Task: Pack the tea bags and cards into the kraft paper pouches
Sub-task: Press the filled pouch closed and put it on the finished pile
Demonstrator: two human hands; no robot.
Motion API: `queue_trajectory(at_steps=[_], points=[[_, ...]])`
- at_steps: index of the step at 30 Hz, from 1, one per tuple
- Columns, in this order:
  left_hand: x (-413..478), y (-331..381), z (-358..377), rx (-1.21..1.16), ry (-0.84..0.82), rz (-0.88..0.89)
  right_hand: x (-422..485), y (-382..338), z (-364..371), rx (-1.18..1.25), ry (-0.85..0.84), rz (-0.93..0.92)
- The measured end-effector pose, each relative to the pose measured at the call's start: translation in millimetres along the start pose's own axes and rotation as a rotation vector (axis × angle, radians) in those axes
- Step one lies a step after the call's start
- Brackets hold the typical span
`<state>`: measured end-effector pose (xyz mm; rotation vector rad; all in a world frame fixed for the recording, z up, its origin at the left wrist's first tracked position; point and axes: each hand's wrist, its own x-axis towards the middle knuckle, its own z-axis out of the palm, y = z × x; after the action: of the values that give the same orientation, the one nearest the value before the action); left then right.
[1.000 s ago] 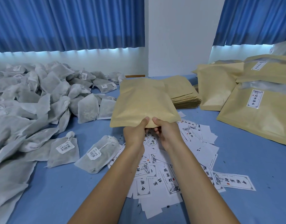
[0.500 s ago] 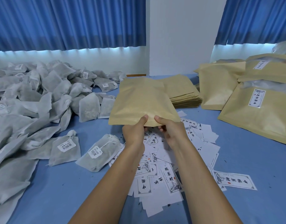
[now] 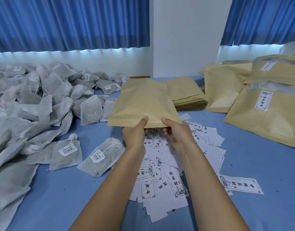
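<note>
I hold a flat kraft paper pouch (image 3: pixel 141 102) above the table by its near edge. My left hand (image 3: pixel 135 135) and my right hand (image 3: pixel 176 134) each pinch that edge, thumbs on top, fingers underneath. Beneath my hands lies a scatter of white printed cards (image 3: pixel 168 174). Two grey tea bags with barcode labels (image 3: pixel 66 155) (image 3: pixel 101 159) lie just left of my left forearm. A big heap of tea bags (image 3: pixel 31 104) fills the left side.
A stack of flat pouches (image 3: pixel 188 97) sits behind the held one. Filled, labelled pouches (image 3: pixel 263 110) are piled at the right. The blue table top (image 3: pixel 60 197) shows at the near left. Blue curtains and a white wall stand behind.
The pouch and both hands have stayed nearly in place; my thumbs have shifted slightly on the near edge.
</note>
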<state>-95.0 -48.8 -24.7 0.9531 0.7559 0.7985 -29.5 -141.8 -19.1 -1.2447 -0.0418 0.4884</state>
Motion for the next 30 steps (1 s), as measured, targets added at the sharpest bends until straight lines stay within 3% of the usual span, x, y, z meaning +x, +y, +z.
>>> queue_trajectory(at_steps=[4,8,13,19,23,30], points=[[3.6,5.5,-0.6,-0.097,-0.014,-0.104,4.1,-1.4,-3.3,-0.077,0.074,-0.019],[16.5,13.2,-5.7,-0.067,0.059,-0.057,-0.6,2.0,5.9,-0.256,0.1,-0.05],[8.4,11.5,-6.4,0.385,0.087,0.234,-16.0,-6.9,1.5,-0.505,0.083,-0.131],[-34.0,16.8,57.2,0.202,-0.233,0.183,-40.8,-61.4,-56.5,-0.407,0.207,-0.299],[-86.5,2.4,121.6,0.031,-0.466,-0.001,-62.1,-94.2,-118.7,-0.184,0.4,-0.391],[-186.2,-56.5,194.6,0.008,-0.686,-0.185,-92.9,-108.9,-233.2,0.031,0.754,-0.48]])
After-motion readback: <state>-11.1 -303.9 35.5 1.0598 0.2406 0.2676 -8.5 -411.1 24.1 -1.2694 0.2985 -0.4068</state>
